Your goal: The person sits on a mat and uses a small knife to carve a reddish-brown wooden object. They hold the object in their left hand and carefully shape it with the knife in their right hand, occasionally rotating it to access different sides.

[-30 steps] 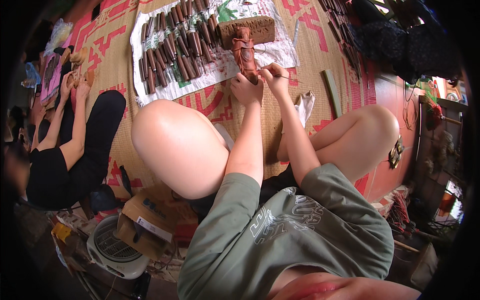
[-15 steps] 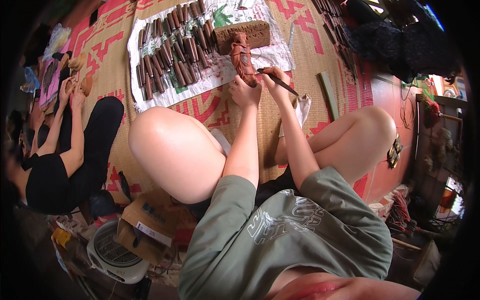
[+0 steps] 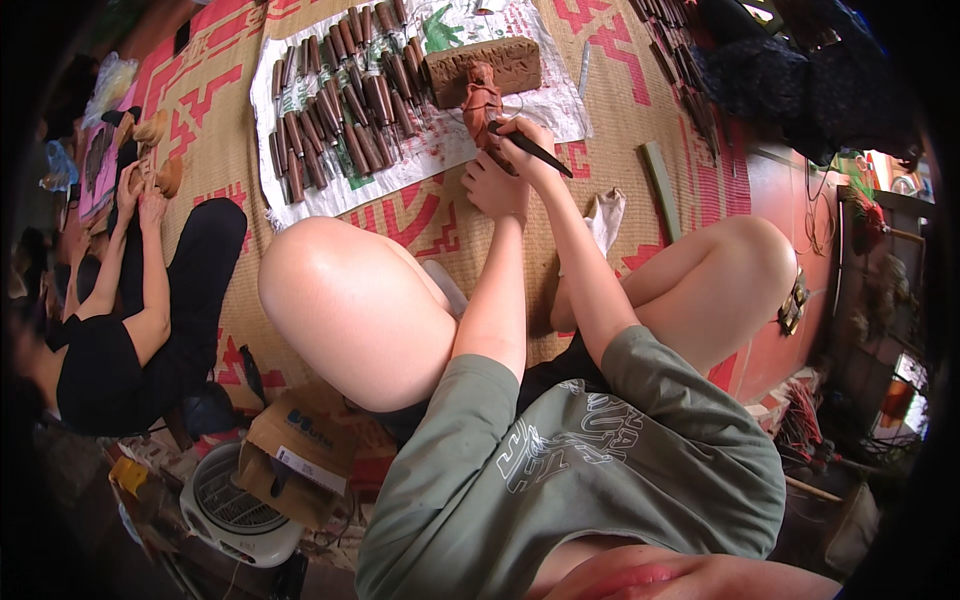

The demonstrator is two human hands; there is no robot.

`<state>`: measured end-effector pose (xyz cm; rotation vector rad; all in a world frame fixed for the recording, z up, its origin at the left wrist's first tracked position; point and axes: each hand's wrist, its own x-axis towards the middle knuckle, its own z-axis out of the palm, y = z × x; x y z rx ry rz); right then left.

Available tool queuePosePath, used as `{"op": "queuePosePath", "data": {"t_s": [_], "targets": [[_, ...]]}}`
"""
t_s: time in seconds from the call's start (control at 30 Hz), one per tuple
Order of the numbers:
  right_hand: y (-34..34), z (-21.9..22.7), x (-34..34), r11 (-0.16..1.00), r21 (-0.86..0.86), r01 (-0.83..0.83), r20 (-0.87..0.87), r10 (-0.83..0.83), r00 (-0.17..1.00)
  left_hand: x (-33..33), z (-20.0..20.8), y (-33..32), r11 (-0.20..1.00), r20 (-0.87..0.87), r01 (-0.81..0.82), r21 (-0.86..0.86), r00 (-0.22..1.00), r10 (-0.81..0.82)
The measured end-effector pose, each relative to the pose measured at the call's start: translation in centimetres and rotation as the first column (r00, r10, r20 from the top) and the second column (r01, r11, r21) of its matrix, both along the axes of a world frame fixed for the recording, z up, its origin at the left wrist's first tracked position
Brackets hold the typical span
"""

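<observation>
A reddish-brown carved wooden figurine (image 3: 481, 98) leans with its upper end on a brown block (image 3: 510, 70). My left hand (image 3: 494, 188) is closed around the figurine's lower end. In my right hand (image 3: 527, 148) is a dark-handled carving tool (image 3: 545, 157), its working end against the figurine's side just above my left hand. The tool's handle sticks out to the right, past my fingers. Both hands are close together, and my right fingers partly cover the figurine.
Several wooden-handled chisels (image 3: 350, 100) lie in rows on a white printed sack (image 3: 300, 205) over a woven mat (image 3: 400, 235). A greenish strip (image 3: 657, 190) lies right. At left, a co-worker's hands (image 3: 143, 190) hold a wooden piece. A cardboard box (image 3: 295, 455) stands behind my left knee.
My right hand has moved left and slightly up, over the figurine, bringing the tool with it. My left hand has shifted slightly right and down, still holding the figurine.
</observation>
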<state>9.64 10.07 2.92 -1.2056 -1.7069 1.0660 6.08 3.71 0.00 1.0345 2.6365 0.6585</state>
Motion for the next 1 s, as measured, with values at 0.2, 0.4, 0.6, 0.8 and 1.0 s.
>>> {"op": "queuePosePath", "data": {"t_s": [0.2,0.4,0.6,0.8,1.0], "targets": [[-0.6,-1.1,0.6,0.999,-0.047,-0.012,-0.091,0.007,0.996,-0.1,-0.2,0.2,1.0,-0.029,0.007,-0.027,1.0,-0.007],[-1.2,-0.8,0.8,0.998,-0.036,0.044,-0.062,-0.046,0.997,0.0,0.0,0.2,1.0,-0.055,-0.008,0.02,0.998,0.009],[0.3,0.5,-0.1,0.999,0.026,0.038,-0.048,-0.037,0.998,0.3,-0.2,0.3,1.0,-0.061,-0.023,0.008,0.998,0.024],[0.8,-0.3,0.5,0.998,0.044,-0.038,0.125,0.032,0.992,0.3,0.1,0.1,0.999,-0.021,-0.006,0.038,1.0,0.006],[-0.2,-1.0,1.6,0.997,0.031,-0.068,0.188,0.061,0.98,0.0,-0.7,0.4,0.999,-0.027,-0.02,0.038,0.999,0.021]]}}
